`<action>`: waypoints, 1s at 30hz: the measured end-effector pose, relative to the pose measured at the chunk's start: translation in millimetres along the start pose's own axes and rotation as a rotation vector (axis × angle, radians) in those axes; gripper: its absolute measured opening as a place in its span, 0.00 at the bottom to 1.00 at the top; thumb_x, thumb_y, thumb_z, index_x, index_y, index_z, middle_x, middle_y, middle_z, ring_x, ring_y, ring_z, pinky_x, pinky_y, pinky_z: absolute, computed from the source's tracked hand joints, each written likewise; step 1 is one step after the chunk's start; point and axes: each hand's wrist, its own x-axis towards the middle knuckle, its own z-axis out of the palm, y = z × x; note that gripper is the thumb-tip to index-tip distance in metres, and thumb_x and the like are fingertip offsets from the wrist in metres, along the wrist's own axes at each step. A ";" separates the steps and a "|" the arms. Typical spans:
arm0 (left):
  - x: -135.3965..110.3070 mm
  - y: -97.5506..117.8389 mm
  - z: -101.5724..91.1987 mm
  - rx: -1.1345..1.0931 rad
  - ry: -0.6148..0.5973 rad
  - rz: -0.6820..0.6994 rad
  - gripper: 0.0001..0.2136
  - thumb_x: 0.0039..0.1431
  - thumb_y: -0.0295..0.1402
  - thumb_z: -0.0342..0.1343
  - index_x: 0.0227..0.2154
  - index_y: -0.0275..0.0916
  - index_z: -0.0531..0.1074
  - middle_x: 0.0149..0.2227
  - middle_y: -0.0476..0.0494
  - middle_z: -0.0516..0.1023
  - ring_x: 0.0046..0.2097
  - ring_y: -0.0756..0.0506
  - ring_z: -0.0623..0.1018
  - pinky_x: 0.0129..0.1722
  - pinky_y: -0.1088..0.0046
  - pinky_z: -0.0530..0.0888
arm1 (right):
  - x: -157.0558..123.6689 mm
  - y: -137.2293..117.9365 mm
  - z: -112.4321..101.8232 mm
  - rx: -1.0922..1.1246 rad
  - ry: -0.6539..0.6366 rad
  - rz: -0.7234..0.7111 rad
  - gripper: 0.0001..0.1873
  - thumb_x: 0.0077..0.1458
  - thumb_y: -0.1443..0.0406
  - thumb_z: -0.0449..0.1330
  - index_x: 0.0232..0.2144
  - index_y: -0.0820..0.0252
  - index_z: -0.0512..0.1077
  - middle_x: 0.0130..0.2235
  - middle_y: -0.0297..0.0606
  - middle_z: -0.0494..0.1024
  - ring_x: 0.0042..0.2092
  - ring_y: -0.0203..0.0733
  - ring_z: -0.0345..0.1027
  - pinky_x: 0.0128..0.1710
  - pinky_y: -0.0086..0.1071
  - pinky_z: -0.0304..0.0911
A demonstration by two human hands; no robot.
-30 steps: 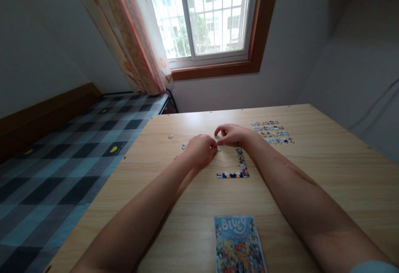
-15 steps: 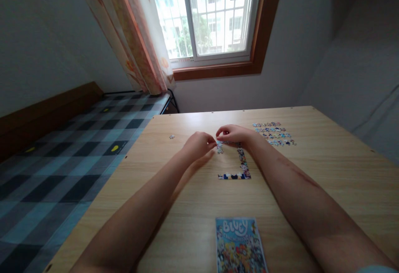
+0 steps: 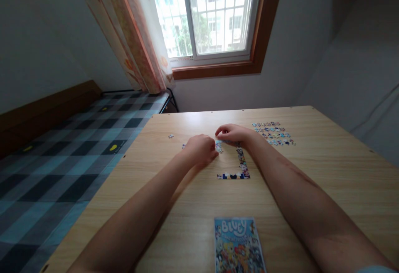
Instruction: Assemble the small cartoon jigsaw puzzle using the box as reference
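A partly joined jigsaw puzzle (image 3: 242, 163) lies on the table, its pieces forming a top strip, a right side and a bottom strip around bare wood. At its upper left, my left hand (image 3: 202, 150) is closed, fingertips down by the left-hand pieces; whatever they pinch is hidden. My right hand (image 3: 233, 133) rests over the top strip with fingers curled and thumb near the index finger, at the top left corner. I cannot make out anything between them. A small piece shows just left of my left hand, mostly covered.
Rows of loose puzzle pieces (image 3: 274, 134) lie to the right. One loose piece (image 3: 171, 136) sits at the far left. A Bluey picture box or card (image 3: 238, 244) lies near me on the wooden table (image 3: 174, 231). A checked bed (image 3: 71, 156) adjoins the left edge.
My left hand has moved slightly down along the puzzle's left side, its fingertips now lower. My right hand has stayed almost in place.
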 end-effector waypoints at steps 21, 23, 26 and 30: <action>-7.0 -72.8 -48.8 0.058 -0.087 -0.410 0.10 0.58 0.34 0.61 0.40 0.40 0.83 0.41 0.39 0.85 0.39 0.42 0.81 0.36 0.70 0.71 | 0.1 2.1 1.9 0.045 -0.005 -0.003 0.17 0.55 0.56 0.63 0.43 0.58 0.78 0.32 0.39 0.75 0.30 0.38 0.64 0.27 0.32 0.58; -7.4 -71.2 -45.9 0.048 -0.115 -0.383 0.09 0.56 0.31 0.62 0.40 0.41 0.83 0.41 0.41 0.85 0.39 0.43 0.81 0.37 0.71 0.71 | 0.3 2.6 1.6 0.035 -0.008 -0.007 0.17 0.55 0.56 0.63 0.43 0.58 0.78 0.32 0.40 0.75 0.30 0.39 0.65 0.28 0.33 0.59; -6.4 -64.6 -39.1 0.001 -0.161 -0.207 0.11 0.54 0.29 0.63 0.41 0.42 0.83 0.41 0.43 0.85 0.39 0.44 0.80 0.38 0.72 0.71 | 0.7 3.8 1.5 0.029 -0.006 -0.020 0.17 0.55 0.55 0.62 0.43 0.57 0.78 0.33 0.39 0.75 0.30 0.39 0.65 0.28 0.33 0.60; -4.6 -60.7 -32.0 -0.009 -0.209 -0.026 0.15 0.52 0.27 0.63 0.44 0.43 0.82 0.42 0.46 0.85 0.38 0.46 0.79 0.37 0.73 0.71 | 0.7 4.4 1.6 0.014 0.000 -0.026 0.17 0.55 0.55 0.62 0.44 0.57 0.78 0.33 0.39 0.76 0.30 0.39 0.65 0.28 0.33 0.59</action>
